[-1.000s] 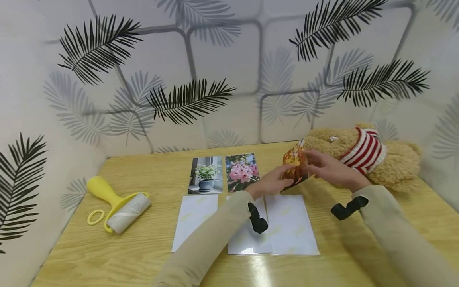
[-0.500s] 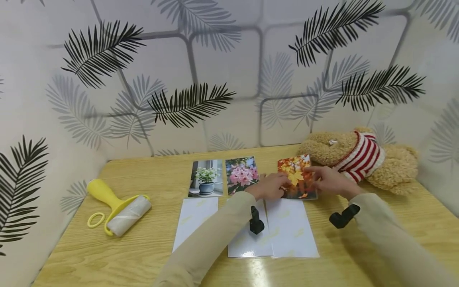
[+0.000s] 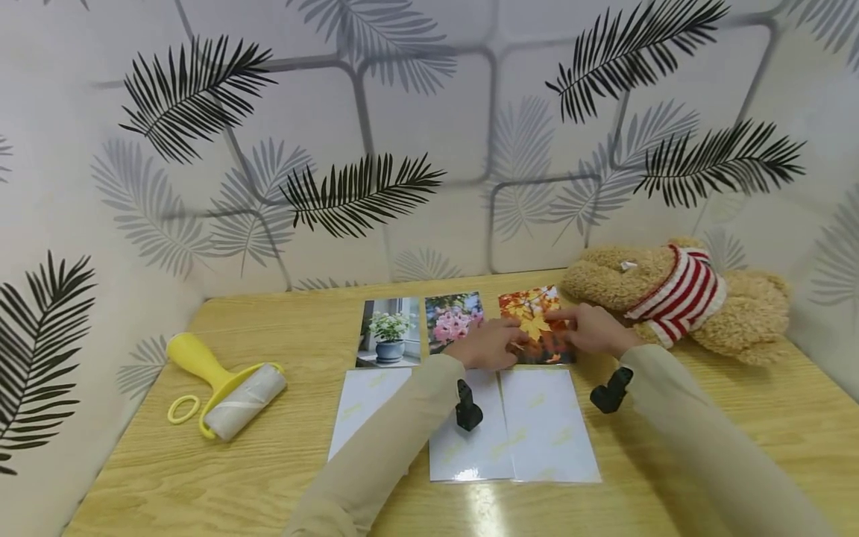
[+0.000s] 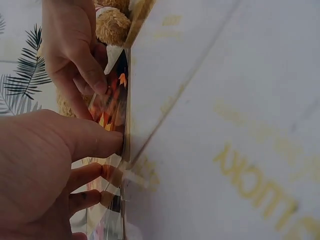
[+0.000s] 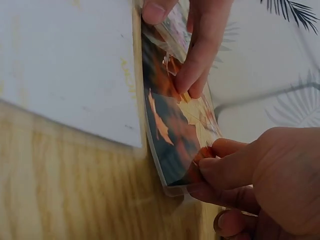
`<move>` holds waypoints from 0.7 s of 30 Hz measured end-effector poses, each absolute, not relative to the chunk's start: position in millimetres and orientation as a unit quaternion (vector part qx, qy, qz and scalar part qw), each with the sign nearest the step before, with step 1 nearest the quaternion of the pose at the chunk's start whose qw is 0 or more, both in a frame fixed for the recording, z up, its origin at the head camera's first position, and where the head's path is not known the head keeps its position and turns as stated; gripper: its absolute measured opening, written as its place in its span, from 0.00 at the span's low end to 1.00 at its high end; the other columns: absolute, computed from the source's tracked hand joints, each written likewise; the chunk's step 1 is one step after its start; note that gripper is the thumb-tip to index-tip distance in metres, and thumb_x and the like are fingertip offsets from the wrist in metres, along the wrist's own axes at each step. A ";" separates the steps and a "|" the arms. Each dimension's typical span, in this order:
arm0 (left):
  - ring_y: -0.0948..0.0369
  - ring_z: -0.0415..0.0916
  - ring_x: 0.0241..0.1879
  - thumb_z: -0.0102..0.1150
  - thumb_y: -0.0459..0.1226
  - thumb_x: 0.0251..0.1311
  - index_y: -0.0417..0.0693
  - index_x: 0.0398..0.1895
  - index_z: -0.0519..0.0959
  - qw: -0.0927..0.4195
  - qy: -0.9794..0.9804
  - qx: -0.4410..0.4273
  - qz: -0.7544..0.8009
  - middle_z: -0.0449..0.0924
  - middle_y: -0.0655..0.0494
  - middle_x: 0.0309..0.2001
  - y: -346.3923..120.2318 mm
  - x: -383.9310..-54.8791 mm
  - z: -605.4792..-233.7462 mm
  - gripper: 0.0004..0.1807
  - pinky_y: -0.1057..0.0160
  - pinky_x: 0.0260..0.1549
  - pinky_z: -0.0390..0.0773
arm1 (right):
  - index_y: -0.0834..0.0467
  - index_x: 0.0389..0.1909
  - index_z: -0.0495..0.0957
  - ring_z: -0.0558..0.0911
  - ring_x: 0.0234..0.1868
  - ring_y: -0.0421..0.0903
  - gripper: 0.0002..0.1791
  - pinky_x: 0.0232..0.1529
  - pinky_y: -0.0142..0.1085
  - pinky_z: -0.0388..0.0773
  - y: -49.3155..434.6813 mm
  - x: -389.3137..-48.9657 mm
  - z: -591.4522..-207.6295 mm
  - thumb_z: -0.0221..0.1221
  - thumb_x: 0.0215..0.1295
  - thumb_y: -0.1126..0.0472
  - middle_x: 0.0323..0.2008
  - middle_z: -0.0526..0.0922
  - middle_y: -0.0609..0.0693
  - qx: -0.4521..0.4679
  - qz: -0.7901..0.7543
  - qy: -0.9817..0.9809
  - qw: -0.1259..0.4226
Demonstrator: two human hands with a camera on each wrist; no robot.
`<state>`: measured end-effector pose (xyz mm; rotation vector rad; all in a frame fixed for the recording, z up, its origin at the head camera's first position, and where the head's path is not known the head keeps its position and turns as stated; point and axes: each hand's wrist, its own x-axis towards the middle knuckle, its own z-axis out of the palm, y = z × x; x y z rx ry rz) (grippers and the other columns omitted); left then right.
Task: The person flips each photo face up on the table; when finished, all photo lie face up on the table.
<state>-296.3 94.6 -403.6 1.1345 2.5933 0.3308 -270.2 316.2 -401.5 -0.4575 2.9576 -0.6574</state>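
Note:
A glossy photo of orange autumn leaves (image 3: pixel 535 326) lies on the table, right of a pink flower photo (image 3: pixel 451 322). My left hand (image 3: pixel 486 344) touches its left part; in the right wrist view the fingertips (image 5: pixel 187 82) are on its face and the thumb is by its near edge. My right hand (image 3: pixel 593 328) pinches its right edge, the thumb (image 5: pixel 212 170) on top. Farther left lies a photo of a potted plant (image 3: pixel 389 332). White sheets with faint yellow lettering (image 3: pixel 550 425) form a row on the near side, partly covered by my left sleeve.
A yellow-handled roller (image 3: pixel 221 384) and a yellow ring (image 3: pixel 183 409) lie on the left of the wooden table (image 3: pixel 201 492). A teddy bear in a striped red-and-white top (image 3: pixel 684 294) lies at the back right, close to my right hand. A leaf-patterned wall stands behind.
The leaf photo was raised and tilted a second ago, then came down onto the table. Both hands have since moved it left, beside the flower photo.

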 end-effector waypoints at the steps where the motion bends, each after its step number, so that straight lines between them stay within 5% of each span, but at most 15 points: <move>1: 0.58 0.50 0.74 0.50 0.38 0.65 0.58 0.67 0.70 0.143 0.902 0.392 0.114 0.54 0.58 0.75 93.3 -297.4 -404.0 0.26 0.39 0.70 0.44 | 0.63 0.62 0.74 0.59 0.11 0.38 0.23 0.18 0.32 0.59 314.4 -272.3 -400.9 0.56 0.65 0.67 0.12 0.69 0.47 -0.154 -0.209 0.965 0.039; 13: 0.55 0.51 0.74 0.52 0.39 0.66 0.57 0.67 0.71 0.133 0.905 0.381 0.136 0.56 0.56 0.74 85.4 -301.2 -408.1 0.25 0.38 0.69 0.45 | 0.59 0.60 0.77 0.52 0.11 0.37 0.23 0.17 0.29 0.54 304.8 -285.5 -397.6 0.56 0.62 0.68 0.06 0.63 0.43 -0.146 -0.177 0.971 0.068; 21: 0.55 0.50 0.74 0.50 0.40 0.67 0.58 0.66 0.71 0.129 0.906 0.379 0.139 0.54 0.56 0.75 81.4 -299.0 -409.2 0.24 0.41 0.69 0.48 | 0.61 0.57 0.78 0.55 0.11 0.37 0.19 0.17 0.31 0.57 298.1 -282.1 -401.1 0.54 0.67 0.65 0.09 0.72 0.46 -0.159 -0.189 0.968 0.053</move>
